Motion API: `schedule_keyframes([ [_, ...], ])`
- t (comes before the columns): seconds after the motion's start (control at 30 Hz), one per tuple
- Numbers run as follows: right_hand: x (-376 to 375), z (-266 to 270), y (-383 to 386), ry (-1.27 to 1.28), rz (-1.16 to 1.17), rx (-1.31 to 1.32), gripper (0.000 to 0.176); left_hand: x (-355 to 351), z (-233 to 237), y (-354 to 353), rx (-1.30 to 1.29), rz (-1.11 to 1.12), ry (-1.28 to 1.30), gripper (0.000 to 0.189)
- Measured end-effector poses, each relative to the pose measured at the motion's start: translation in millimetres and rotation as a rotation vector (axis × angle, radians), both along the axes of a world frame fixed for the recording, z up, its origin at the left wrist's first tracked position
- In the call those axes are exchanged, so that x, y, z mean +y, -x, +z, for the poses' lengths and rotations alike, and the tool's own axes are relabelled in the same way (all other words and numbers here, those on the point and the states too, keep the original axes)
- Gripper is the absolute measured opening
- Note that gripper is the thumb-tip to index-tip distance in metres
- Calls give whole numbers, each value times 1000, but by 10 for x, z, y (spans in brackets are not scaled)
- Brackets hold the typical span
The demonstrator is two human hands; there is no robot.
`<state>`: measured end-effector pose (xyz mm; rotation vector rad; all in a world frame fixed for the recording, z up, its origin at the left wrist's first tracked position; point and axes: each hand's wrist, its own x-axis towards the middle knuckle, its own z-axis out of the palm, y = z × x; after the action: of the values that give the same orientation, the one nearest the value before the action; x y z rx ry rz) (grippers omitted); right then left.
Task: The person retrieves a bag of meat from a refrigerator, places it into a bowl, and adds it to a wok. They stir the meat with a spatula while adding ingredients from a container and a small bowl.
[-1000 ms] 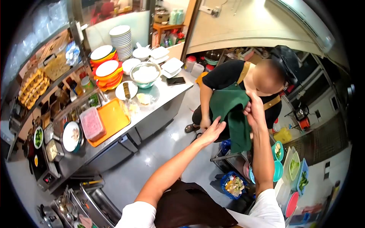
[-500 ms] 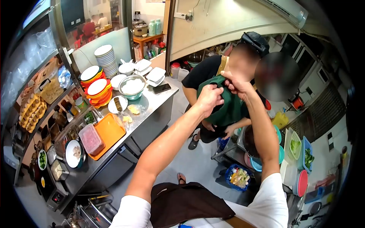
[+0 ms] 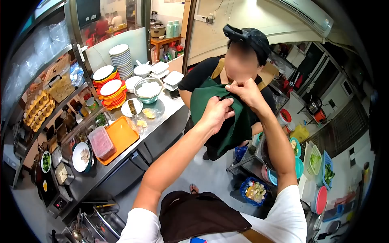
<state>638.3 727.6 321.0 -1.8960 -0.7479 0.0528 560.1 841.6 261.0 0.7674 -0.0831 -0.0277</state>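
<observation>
Both my arms reach forward to a dark green cloth (image 3: 229, 135), which looks like an apron and hangs in front of a person (image 3: 198, 81) in a black cap and black top. My left hand (image 3: 218, 114) is closed on the cloth at its upper middle, fingers curled into it. Higher and to the right, my right hand (image 3: 247, 94) pinches the cloth's top edge near the person's chest. The fabric bunches between my two hands and falls in folds below them. Much of the person's front is hidden behind it.
On the left, a steel counter (image 3: 162, 117) carries stacked plates (image 3: 120, 56), a bowl of white food (image 3: 148, 90) and an orange tray (image 3: 125, 137). A blue-lined bin of scraps (image 3: 255, 191) stands on the floor at right, below a rack with basins (image 3: 299, 167).
The person has straightened up and shifted left, with the head higher. The green cloth now spreads wider and hangs lower. My hands keep hold of it, moving slightly left and down.
</observation>
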Motion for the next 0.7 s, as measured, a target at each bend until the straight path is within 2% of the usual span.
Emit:
schedule_keyframes([
  [0.03, 27, -31, -19, 90, -11, -62, 22, 66, -17, 68, -25, 2, -13, 17],
  [0.23, 431, -53, 190, 128, 8, -147, 22, 413, 53, 410, -43, 75, -30, 23],
  [0.37, 644, -21, 362, 129, 73, -127, 20, 650, 53, 542, -26, 137, -95, 23],
  [0.43, 653, 20, 597, 54, 67, -200, 20, 727, 51, 626, -45, 205, -82, 22],
  [0.47, 612, 49, 730, 70, 75, -151, 22, 747, 59, 687, -54, 233, -83, 20],
  [0.5, 551, 25, 829, 67, 97, -326, 27, 769, 86, 774, -54, 249, -85, 20],
  [0.63, 247, -57, 1317, 80, 321, -225, 56, 829, 247, 1297, -103, 376, -135, 29],
  [0.67, 163, -132, 1416, 11, 368, -156, 62, 822, 259, 1476, -78, 405, -131, 31],
  [0.7, 68, -243, 1442, 4, 427, -105, 63, 829, 257, 1630, -54, 433, -130, 33],
])
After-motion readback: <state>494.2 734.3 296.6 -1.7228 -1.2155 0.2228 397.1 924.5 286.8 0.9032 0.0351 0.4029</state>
